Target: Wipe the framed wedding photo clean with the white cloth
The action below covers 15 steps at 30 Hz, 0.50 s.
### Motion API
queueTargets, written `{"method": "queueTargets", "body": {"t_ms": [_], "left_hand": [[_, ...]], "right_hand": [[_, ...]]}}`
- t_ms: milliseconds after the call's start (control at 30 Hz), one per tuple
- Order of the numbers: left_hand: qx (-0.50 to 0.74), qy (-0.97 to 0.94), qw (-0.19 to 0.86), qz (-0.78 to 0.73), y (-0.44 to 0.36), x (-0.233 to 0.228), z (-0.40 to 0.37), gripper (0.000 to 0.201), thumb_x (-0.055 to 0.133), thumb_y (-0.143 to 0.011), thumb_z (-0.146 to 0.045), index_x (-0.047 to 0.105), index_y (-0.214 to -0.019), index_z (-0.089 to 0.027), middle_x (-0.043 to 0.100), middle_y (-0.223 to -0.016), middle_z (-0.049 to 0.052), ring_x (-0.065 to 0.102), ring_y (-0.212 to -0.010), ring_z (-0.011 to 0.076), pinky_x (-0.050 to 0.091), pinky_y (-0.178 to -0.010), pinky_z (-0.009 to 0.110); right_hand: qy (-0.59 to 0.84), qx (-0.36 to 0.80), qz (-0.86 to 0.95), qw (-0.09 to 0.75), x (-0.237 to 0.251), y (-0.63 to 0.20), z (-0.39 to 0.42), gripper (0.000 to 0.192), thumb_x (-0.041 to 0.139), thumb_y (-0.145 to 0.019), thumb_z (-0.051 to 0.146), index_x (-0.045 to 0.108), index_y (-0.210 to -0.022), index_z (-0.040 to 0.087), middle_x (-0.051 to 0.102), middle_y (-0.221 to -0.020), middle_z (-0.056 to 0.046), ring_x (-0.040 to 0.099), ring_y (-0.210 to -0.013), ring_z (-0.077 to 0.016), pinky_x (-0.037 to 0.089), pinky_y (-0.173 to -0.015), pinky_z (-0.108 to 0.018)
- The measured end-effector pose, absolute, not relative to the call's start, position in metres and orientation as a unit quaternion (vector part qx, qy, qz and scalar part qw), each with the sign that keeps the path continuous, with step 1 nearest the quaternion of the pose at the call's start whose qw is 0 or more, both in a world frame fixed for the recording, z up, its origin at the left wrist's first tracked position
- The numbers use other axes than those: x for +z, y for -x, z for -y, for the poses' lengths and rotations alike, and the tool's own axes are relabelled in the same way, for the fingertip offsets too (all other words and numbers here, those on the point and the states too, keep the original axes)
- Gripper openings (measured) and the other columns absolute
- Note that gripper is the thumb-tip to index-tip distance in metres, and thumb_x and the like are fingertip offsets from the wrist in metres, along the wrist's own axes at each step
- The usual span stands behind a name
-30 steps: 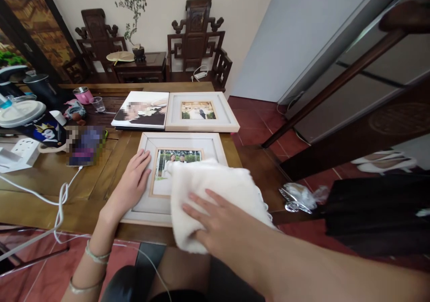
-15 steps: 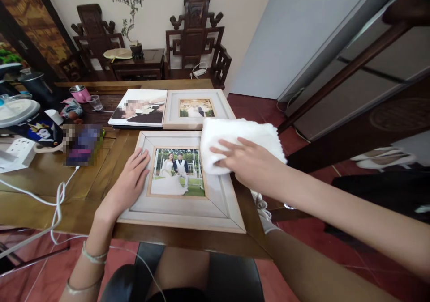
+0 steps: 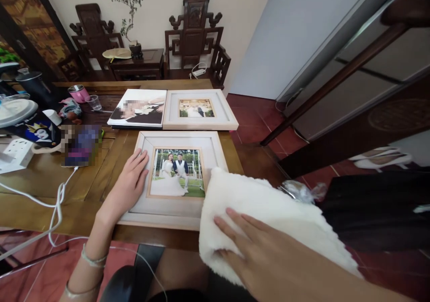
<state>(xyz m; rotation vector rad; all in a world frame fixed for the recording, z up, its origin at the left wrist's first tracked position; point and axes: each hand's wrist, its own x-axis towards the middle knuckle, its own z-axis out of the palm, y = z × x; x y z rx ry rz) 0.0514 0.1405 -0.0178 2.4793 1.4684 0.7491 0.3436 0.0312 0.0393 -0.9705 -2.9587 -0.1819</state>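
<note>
A pale wooden picture frame (image 3: 174, 210) lies flat near the front edge of the wooden table, with a photo (image 3: 178, 172) of a couple on a swing inside it. Along its left rim my left hand (image 3: 129, 181) grips the frame, fingers laid over the edge. My right hand (image 3: 248, 248) is closed on a fluffy white cloth (image 3: 268, 199) at the lower right. The cloth covers the frame's front right corner and hangs past the table edge. My right thumb is largely hidden.
Behind lie a second framed photo (image 3: 198, 125) and a white-edged photo panel (image 3: 137, 107). To the left are a phone (image 3: 80, 145) on a white cable (image 3: 58, 199), a power strip (image 3: 15, 154), a dark printed cup (image 3: 42, 132) and a pink mug (image 3: 79, 94). Dark wooden chairs (image 3: 195, 33) stand behind.
My right hand has drawn the cloth from the frame's upper right side down toward me, to its front right corner. The cloth hangs more unfolded. My left hand stays put.
</note>
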Motion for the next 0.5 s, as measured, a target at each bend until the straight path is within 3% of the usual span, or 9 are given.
{"method": "queueTargets", "body": {"t_ms": [100,233,333,433,500], "left_hand": [[0.239,-0.836,0.089,-0.487,-0.051,-0.016,-0.14,0.044,0.035,-0.1,-0.027,0.049,-0.138,-0.009,0.045,-0.149,0.016,0.028,-0.145,0.0258,0.029,-0.117,0.051],[0.24,-0.837,0.092,-0.483,-0.05,-0.016,-0.141,0.044,0.035,-0.1,-0.028,0.049,-0.137,-0.008,0.044,-0.149,0.017,0.026,-0.146,0.0252,0.028,-0.118,0.05],[0.245,-0.834,0.1,-0.484,-0.049,-0.018,-0.141,0.044,0.035,-0.101,-0.029,0.049,-0.138,-0.01,0.044,-0.149,0.016,0.026,-0.146,0.0253,0.028,-0.118,0.05],[0.251,-0.83,0.11,-0.486,-0.048,-0.018,-0.14,0.045,0.035,-0.1,-0.028,0.047,-0.141,-0.013,0.042,-0.151,0.015,0.026,-0.146,0.0257,0.027,-0.119,0.05],[0.259,-0.83,0.113,-0.482,-0.048,-0.019,-0.14,0.045,0.035,-0.1,-0.028,0.046,-0.141,-0.015,0.042,-0.151,0.014,0.026,-0.146,0.0257,0.027,-0.118,0.05]], "right_hand": [[0.358,-0.019,0.933,-0.045,0.047,-0.333,-0.041,0.022,0.066,-0.073,0.024,0.078,-0.09,0.024,0.068,-0.12,-0.014,0.065,-0.107,-0.0353,0.056,-0.085,-0.044],[0.387,0.006,0.912,-0.136,0.052,-0.332,-0.094,0.06,0.065,-0.06,-0.001,0.071,-0.116,0.019,0.055,-0.138,-0.017,0.048,-0.129,-0.0389,0.047,-0.101,-0.049],[0.425,-0.059,0.896,-0.114,0.052,-0.337,-0.139,0.071,0.052,-0.064,-0.011,0.059,-0.13,0.012,0.043,-0.148,-0.019,0.034,-0.138,-0.038,0.04,-0.107,-0.053],[0.439,-0.11,0.889,-0.074,0.053,-0.329,-0.177,0.064,0.041,-0.074,-0.012,0.05,-0.135,0.004,0.036,-0.151,-0.024,0.027,-0.141,-0.0402,0.036,-0.106,-0.059],[0.42,-0.126,0.897,-0.054,0.054,-0.312,-0.196,0.061,0.038,-0.08,-0.011,0.049,-0.137,0.007,0.03,-0.155,-0.019,0.02,-0.144,-0.038,0.028,-0.109,-0.062]]}}
